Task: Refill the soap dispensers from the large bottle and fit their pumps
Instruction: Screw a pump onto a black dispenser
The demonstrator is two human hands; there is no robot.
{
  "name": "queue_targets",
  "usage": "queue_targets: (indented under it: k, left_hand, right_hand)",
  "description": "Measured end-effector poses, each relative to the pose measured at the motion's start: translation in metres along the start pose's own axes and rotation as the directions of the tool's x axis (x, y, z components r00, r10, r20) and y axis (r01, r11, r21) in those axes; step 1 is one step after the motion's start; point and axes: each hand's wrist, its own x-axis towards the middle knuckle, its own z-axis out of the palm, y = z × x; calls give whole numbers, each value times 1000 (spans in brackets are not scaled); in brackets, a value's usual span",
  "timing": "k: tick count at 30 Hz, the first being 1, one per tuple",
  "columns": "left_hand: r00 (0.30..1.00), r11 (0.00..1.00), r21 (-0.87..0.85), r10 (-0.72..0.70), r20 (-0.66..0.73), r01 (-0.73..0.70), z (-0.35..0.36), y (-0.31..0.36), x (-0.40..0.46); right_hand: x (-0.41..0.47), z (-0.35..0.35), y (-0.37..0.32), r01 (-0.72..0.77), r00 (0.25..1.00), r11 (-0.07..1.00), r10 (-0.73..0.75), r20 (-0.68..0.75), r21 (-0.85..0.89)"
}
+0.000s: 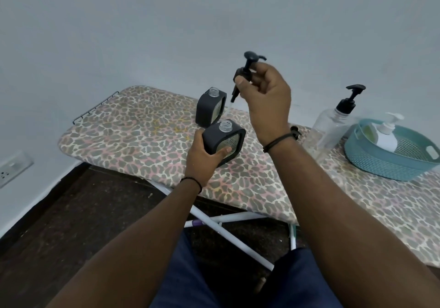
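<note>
My left hand [204, 151] grips a black square soap dispenser [226, 139] with an open clear neck, tilted above the ironing board [133, 131]. A second black dispenser [210, 110], also with an open neck, stands upright on the board just behind it. My right hand [266, 98] pinches a black pump [245, 74] in the air, its tube pointing down towards the dispensers. The large clear bottle [333, 126] with a black pump on top stands to the right.
A teal plastic basket [390, 155] at the right holds a white pump bottle [385, 134]. The leopard-print board has white metal legs [226, 229] and a wire rack [95, 107] at its left end. A wall socket [12, 167] sits low at the left.
</note>
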Motion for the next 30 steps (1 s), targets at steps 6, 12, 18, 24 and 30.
queue_targets:
  k: [6, 12, 18, 24, 30]
  left_hand:
    - [1000, 1000, -8, 7, 3, -7, 0, 1, -1]
    - [1000, 1000, 0, 10, 6, -10, 0, -2, 1]
    - [1000, 1000, 4, 6, 9, -6, 1, -3, 0]
    - [1000, 1000, 2, 3, 8, -3, 1, -4, 0]
    - [1000, 1000, -18, -17, 16, 17, 1, -2, -2]
  right_hand:
    - [-6, -3, 15, -46, 999, 990, 42, -34, -133]
    - [-5, -1, 22, -12, 998, 961, 27, 52, -277]
    - [-27, 2, 50, -92, 987, 951, 126, 98, -295]
    - [-25, 5, 54, -83, 990, 968, 107, 92, -237]
    - [-40, 7, 82, -87, 987, 936, 127, 95, -341]
